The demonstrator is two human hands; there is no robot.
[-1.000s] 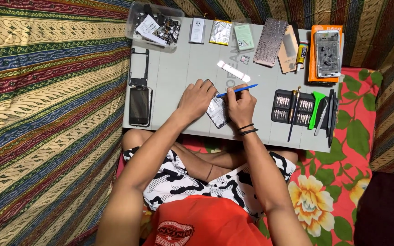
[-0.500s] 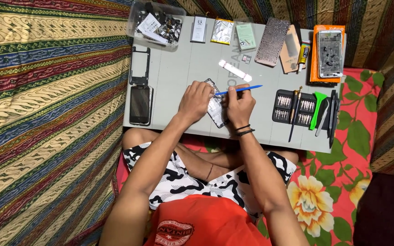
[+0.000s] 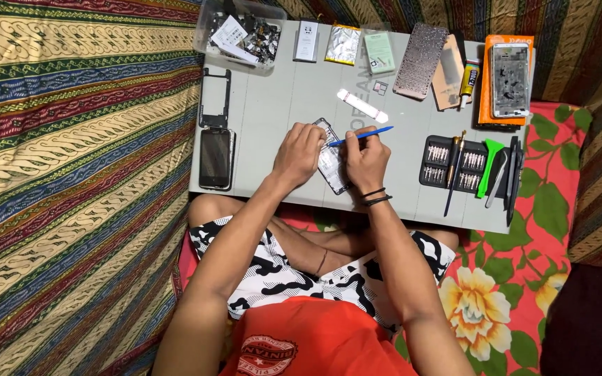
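1. Grey board (image 3: 273, 132) serves as a low work surface across the person's crossed legs, which keeps every part within reach of both hands.
2. The opened phone (image 3: 332, 161) lies flat near the board's middle, towards the near edge, tilted a little. The left hand (image 3: 299, 152) presses down on its left side, fingers curled over the frame, seemingly to stop it sliding.
3. The right hand (image 3: 364, 159) pinches a blue pry tool (image 3: 361, 135) like a pen, its tip resting at the phone's far end; the shallow angle suits working along an edge.
4. A black bit case (image 3: 454, 164) lies open to the right, with a long screwdriver (image 3: 453, 173) across it and a green pry tool (image 3: 489, 164) just beside, on the tool hand's side.
5. Spare pieces are parked well apart from the work: a dark phone (image 3: 216, 157) and an empty phone frame (image 3: 214, 97) at the left, a clear parts box (image 3: 240, 33) at the far left corner, and an orange box (image 3: 504, 76) with a phone chassis on it at the far right.
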